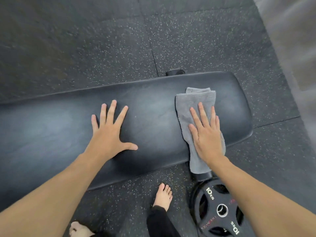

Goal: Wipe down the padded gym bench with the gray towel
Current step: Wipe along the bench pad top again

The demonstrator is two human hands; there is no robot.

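The black padded gym bench [150, 106] runs across the view from left to right, its rounded end at the right. A folded gray towel [189, 106] lies across the pad near that end, and its near edge hangs over the front side. My right hand [205, 134] lies flat on the towel, fingers together and pointing away from me. My left hand [109, 130] rests flat on the bare pad near the middle, fingers spread, holding nothing.
A black 10 kg weight plate [220, 209] lies on the speckled rubber floor [119, 48] by the bench's near right foot. My bare feet [163, 195] stand in front of the bench. A pale wall [295, 31] rises at the far right.
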